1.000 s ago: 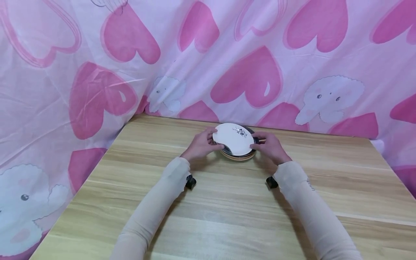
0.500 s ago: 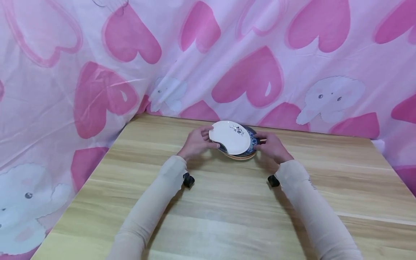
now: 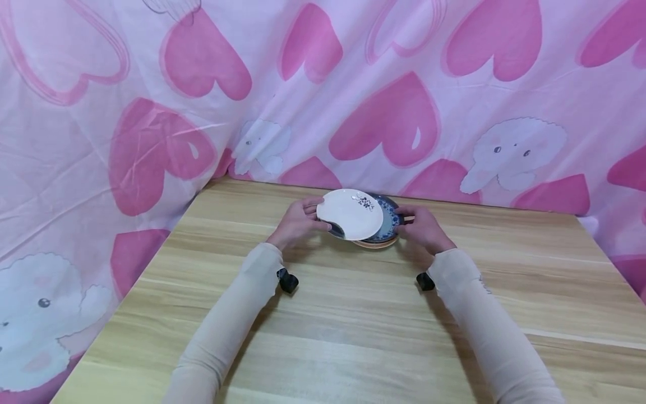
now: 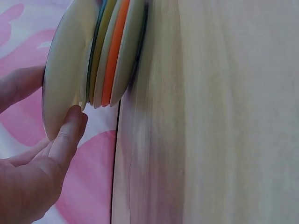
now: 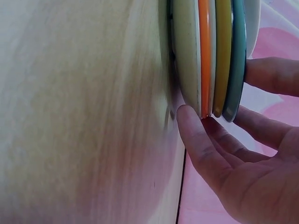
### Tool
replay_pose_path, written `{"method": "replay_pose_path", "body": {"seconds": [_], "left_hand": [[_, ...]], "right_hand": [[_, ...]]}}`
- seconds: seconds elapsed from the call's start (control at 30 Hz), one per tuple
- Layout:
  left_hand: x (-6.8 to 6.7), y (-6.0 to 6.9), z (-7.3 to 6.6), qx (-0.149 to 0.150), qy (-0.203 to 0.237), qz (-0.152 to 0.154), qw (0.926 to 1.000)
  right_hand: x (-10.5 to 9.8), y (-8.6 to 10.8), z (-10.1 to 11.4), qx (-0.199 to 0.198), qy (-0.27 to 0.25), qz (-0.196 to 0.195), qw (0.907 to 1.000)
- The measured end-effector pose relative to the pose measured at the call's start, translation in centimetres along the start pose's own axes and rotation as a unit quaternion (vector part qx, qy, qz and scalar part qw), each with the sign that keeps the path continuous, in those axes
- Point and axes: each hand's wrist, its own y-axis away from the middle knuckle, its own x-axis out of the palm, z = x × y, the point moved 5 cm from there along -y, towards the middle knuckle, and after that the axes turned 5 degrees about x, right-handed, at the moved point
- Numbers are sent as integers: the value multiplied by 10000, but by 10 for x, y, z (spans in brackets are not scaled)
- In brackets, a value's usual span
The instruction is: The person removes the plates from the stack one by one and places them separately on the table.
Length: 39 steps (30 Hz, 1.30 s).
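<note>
A white plate (image 3: 348, 216) with a dark floral print and a dark patch at its near left edge is gripped at its left rim by my left hand (image 3: 296, 223). It overlaps a blue patterned plate (image 3: 388, 220), the top one of a stack. My right hand (image 3: 424, 229) is at the stack's right side. In the right wrist view, fingers touch the teal plate edge (image 5: 237, 60) and the thumb lies by the bottom plate (image 5: 187, 56), below an orange rim (image 5: 204, 60). The left wrist view shows the held plate (image 4: 63, 70) tilted away from the stack.
The stack stands on a wooden table (image 3: 323, 325) near its back edge. Behind and to the left hangs a pink curtain (image 3: 282, 101) with hearts and white animal figures. A black device (image 3: 287, 281) is strapped at the left wrist, another (image 3: 425, 281) at the right.
My left hand has moved left with the white plate, sliding it off the stack's middle and uncovering more of the blue plate. My right hand has shifted slightly right, off the white plate's rim.
</note>
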Motion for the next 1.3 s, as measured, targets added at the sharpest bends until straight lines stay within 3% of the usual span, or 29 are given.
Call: {"method": "replay_pose_path", "body": {"seconds": [0.37,0.97,1.3], "left_hand": [[-12,11,5,-344,236,-138,9990],[-32,23,8,-557,711,-353,9953],[-59,36,3,-592,320,-413,9969]], "right_hand": [[4,0,-2,40,-78,47,10000],[-1,2,-2,-16,-206,-6,9998],[2,0,-1,-106,-309,58,9995]]}}
